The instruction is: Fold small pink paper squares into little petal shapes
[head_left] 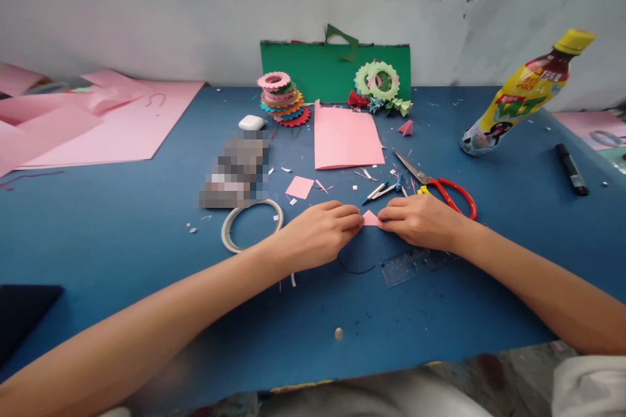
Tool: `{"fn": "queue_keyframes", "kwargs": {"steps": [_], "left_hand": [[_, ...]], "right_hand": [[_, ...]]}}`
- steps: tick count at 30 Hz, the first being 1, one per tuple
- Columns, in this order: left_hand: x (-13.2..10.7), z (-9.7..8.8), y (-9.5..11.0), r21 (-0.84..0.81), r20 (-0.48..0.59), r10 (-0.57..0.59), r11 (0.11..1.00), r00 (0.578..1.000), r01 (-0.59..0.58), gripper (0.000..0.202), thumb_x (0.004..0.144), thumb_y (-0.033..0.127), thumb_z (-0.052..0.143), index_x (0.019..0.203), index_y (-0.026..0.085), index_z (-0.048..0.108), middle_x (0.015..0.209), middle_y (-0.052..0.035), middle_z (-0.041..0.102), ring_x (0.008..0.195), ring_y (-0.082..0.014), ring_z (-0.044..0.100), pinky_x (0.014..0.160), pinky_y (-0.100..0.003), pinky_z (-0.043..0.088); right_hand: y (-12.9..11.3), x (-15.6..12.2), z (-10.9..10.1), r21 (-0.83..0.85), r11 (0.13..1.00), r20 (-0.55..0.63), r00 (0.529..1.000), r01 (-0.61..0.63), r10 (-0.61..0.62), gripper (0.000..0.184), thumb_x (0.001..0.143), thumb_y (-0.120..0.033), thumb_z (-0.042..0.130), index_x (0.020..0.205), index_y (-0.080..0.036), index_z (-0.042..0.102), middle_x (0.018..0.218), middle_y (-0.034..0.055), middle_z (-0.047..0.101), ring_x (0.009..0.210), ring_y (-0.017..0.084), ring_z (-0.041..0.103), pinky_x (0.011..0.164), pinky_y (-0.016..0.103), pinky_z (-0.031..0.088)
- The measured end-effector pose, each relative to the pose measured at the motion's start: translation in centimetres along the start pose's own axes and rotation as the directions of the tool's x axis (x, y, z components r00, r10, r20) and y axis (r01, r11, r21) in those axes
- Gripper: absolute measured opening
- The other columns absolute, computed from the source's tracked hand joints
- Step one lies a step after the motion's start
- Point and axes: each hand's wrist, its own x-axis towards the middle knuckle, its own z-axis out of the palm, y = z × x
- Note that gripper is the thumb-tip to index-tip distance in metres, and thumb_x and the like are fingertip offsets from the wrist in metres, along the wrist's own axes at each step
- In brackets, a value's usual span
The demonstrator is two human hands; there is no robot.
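Note:
A small pink paper triangle (pixel 371 218) is pinched at its two sides between my hands, its point facing away from me. My left hand (pixel 328 229) is closed on its left corner, and my right hand (pixel 415 218) grips the right corner. Just beyond them lie a compass (pixel 384 191) and scissors with red handles (pixel 457 195), partly behind my right hand. A clear plastic ruler (pixel 408 267) sits below my right hand. Left of the compass is a flat pink paper square (pixel 300 187). A roll of tape (pixel 226 234) rests beside my left forearm.
Ahead stand a folded pink sheet (pixel 347 137), a stack of coloured paper rings (pixel 286 101) and a green board (pixel 303 71). A drink bottle (pixel 521 98) and a black marker (pixel 571 169) are at right. Large pink sheets (pixel 161 117) cover the left; paper scraps are scattered about.

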Motion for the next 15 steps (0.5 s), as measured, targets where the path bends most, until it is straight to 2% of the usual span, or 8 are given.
{"fn": "queue_keyframes", "kwargs": {"steps": [4,7,11,15], "left_hand": [[-0.4,-0.1,-1.4,-0.117,-0.014,0.008,0.993,1.0,-0.009,0.029,0.081,0.008,0.044,0.102,0.013,0.064,0.112,-0.0057,0.065,0.11,-0.0221,0.054,0.094,-0.036,0.042],[-0.6,-0.2,-1.9,-0.177,-0.023,-0.005,0.984,1.0,0.001,0.027,0.078,0.008,0.046,0.095,0.016,0.065,0.11,-0.0035,0.066,0.11,-0.0215,0.054,0.093,-0.037,0.043],[-0.1,0.1,-1.6,-0.179,-0.074,-0.032,0.984,0.997,0.018,0.024,0.083,0.011,0.044,0.094,0.015,0.065,0.1,-0.0054,0.068,0.095,-0.0194,0.059,0.088,-0.035,0.045],[0.6,0.9,-1.0,-0.125,-0.114,-0.123,0.986,0.986,0.109,0.024,0.091,0.025,0.044,0.099,0.017,0.065,0.096,-0.0061,0.066,0.083,-0.0178,0.06,0.078,-0.033,0.048]], "right_hand": [[0.4,-0.2,-0.2,0.09,0.996,-0.021,1.0,0.009,-0.007,0.024,0.088,-0.011,0.043,0.085,-0.015,0.066,0.097,0.0046,0.068,0.083,0.015,0.059,0.07,0.027,0.047],[0.5,-0.3,-0.2,0.132,0.991,-0.026,1.0,0.004,0.0,0.022,0.087,-0.011,0.044,0.086,-0.015,0.066,0.098,0.004,0.068,0.085,0.016,0.06,0.072,0.027,0.047],[0.4,-0.3,0.1,0.13,0.991,-0.052,0.998,-0.018,0.025,0.02,0.088,-0.016,0.045,0.09,-0.018,0.065,0.097,0.0035,0.067,0.084,0.015,0.059,0.071,0.027,0.046],[0.2,0.1,0.3,0.076,0.997,-0.046,0.999,-0.005,0.009,0.022,0.09,-0.02,0.043,0.101,-0.02,0.062,0.093,0.0042,0.065,0.081,0.016,0.056,0.07,0.028,0.044]]}}
